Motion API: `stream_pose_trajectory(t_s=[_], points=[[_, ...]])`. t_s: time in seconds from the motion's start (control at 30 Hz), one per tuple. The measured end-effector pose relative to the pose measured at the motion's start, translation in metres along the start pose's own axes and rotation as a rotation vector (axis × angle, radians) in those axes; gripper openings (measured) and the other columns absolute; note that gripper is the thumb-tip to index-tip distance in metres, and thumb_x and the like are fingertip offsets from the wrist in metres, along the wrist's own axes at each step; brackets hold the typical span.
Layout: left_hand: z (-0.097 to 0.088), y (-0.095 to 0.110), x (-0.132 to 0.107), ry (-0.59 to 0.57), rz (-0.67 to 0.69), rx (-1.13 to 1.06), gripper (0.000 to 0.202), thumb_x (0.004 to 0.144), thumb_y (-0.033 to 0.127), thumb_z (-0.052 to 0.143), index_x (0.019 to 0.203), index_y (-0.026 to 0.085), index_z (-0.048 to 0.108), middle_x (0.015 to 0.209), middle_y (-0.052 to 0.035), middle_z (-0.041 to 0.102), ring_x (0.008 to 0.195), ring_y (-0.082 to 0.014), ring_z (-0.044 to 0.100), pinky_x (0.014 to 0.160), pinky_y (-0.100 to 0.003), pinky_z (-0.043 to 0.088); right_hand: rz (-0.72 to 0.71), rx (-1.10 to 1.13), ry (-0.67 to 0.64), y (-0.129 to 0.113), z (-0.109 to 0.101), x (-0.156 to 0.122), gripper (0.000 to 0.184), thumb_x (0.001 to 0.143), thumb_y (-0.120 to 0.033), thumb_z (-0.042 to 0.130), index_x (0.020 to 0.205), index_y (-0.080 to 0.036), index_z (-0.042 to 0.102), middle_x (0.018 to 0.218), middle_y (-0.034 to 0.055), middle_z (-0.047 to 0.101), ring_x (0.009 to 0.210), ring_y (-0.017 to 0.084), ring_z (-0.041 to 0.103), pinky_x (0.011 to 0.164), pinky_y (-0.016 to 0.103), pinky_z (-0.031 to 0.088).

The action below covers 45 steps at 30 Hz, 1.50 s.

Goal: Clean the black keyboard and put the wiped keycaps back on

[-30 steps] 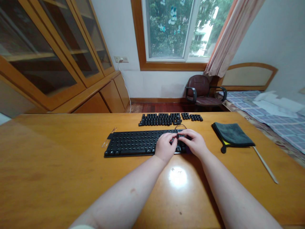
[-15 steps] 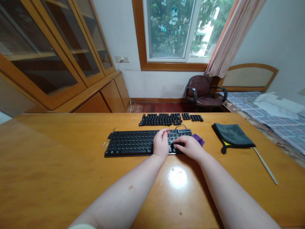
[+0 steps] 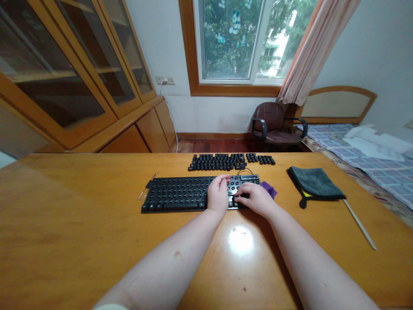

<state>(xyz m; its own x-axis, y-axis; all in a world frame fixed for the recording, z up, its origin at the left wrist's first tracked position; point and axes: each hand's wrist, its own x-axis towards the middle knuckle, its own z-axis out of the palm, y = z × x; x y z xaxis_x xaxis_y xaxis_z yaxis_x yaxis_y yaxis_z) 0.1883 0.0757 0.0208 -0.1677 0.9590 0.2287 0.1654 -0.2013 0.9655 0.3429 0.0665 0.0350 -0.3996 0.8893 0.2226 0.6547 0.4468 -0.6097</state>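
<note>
A black keyboard (image 3: 177, 192) with most keycaps off lies across the table; a few keys remain along its bottom row. My left hand (image 3: 218, 194) rests on its right part, fingers curled together, and whatever they hold, if anything, is hidden. Close beside it, my right hand (image 3: 254, 197) pinches a small black keycap (image 3: 235, 199) between thumb and fingers, low over the number pad. Behind the keyboard, loose black keycaps (image 3: 216, 162) are laid out in rows.
A purple cloth (image 3: 269, 189) pokes out right of the keyboard. Farther right lie a folded grey cloth (image 3: 318, 183) and a thin pale stick (image 3: 360, 226). Thin wire pieces (image 3: 142, 193) sit at the keyboard's left end. An armchair (image 3: 274, 122) stands beyond the table.
My right hand has shifted slightly left and down, bringing the keycap lower onto the number pad. My left hand stays nearly in place.
</note>
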Motion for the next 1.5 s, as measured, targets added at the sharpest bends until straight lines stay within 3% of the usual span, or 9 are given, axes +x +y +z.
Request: stream_pose_trajectory(t_s=[0.4,0.7,0.9,1.07,1.17,1.27,1.4,1.5], points=[[0.0,0.003,-0.001,0.0,-0.015,-0.008,0.024,0.084,0.018,0.041,0.089,0.016,0.064,0.082,-0.0045,0.066,0.071,-0.0119,0.06,0.064,-0.022,0.047,0.016,-0.078,-0.019,-0.003,0.0,0.001,0.015,0.081,-0.028,0.057,0.078,-0.024,0.07,0.084,0.0039,0.067,0.08,0.018,0.06,0.075,0.031,0.045],[0.0,0.003,-0.001,-0.007,-0.015,-0.005,0.024,0.083,0.019,0.041,0.088,0.016,0.064,0.084,-0.0047,0.066,0.071,-0.0121,0.06,0.063,-0.022,0.047,0.114,-0.054,0.023,-0.005,0.004,0.001,0.007,0.074,-0.025,0.063,0.078,-0.023,0.068,0.083,0.002,0.067,0.079,0.017,0.06,0.074,0.03,0.045],[0.001,0.001,-0.001,-0.011,-0.004,-0.022,0.024,0.083,0.019,0.041,0.088,0.016,0.064,0.083,-0.0049,0.066,0.072,-0.0126,0.06,0.063,-0.023,0.046,0.208,-0.129,0.028,-0.007,0.007,0.004,0.024,0.07,-0.022,0.066,0.094,-0.025,0.067,0.088,0.0011,0.067,0.081,0.018,0.059,0.074,0.029,0.045],[0.0,0.001,-0.001,-0.001,-0.009,-0.039,0.024,0.083,0.018,0.041,0.088,0.015,0.064,0.084,-0.0053,0.066,0.074,-0.0129,0.06,0.062,-0.022,0.047,0.105,-0.155,-0.002,-0.009,0.003,0.001,0.01,0.077,-0.025,0.06,0.083,-0.024,0.068,0.088,0.0016,0.066,0.082,0.016,0.06,0.075,0.028,0.045],[-0.002,0.003,-0.004,0.016,0.068,-0.014,0.023,0.085,0.019,0.04,0.09,0.016,0.063,0.085,-0.0052,0.065,0.075,-0.0129,0.06,0.065,-0.023,0.047,0.008,-0.186,-0.019,-0.012,0.0,-0.002,0.016,0.08,-0.035,0.059,0.085,-0.023,0.068,0.09,0.0027,0.065,0.082,0.016,0.06,0.076,0.028,0.046],[-0.004,0.006,-0.009,-0.005,0.215,0.044,0.024,0.087,0.019,0.039,0.092,0.018,0.063,0.089,-0.0044,0.064,0.079,-0.0128,0.06,0.072,-0.025,0.048,-0.061,-0.235,-0.056,-0.015,0.0,-0.003,0.027,0.073,-0.042,0.066,0.092,-0.023,0.068,0.094,0.0038,0.064,0.086,0.018,0.06,0.078,0.03,0.046],[-0.005,0.01,-0.015,-0.067,0.347,0.103,0.024,0.087,0.018,0.039,0.092,0.019,0.063,0.091,-0.0042,0.064,0.084,-0.0136,0.06,0.077,-0.027,0.048,-0.077,-0.314,-0.091,-0.017,0.001,-0.001,0.032,0.068,-0.038,0.069,0.097,-0.022,0.067,0.097,0.0054,0.064,0.089,0.02,0.06,0.079,0.031,0.045],[-0.006,0.01,-0.015,-0.052,0.369,0.109,0.024,0.088,0.017,0.039,0.092,0.019,0.063,0.09,-0.004,0.064,0.082,-0.0135,0.06,0.075,-0.026,0.048,-0.05,-0.335,-0.106,-0.019,-0.001,-0.002,0.031,0.067,-0.036,0.07,0.094,-0.022,0.067,0.097,0.0049,0.064,0.087,0.02,0.06,0.079,0.03,0.045]])
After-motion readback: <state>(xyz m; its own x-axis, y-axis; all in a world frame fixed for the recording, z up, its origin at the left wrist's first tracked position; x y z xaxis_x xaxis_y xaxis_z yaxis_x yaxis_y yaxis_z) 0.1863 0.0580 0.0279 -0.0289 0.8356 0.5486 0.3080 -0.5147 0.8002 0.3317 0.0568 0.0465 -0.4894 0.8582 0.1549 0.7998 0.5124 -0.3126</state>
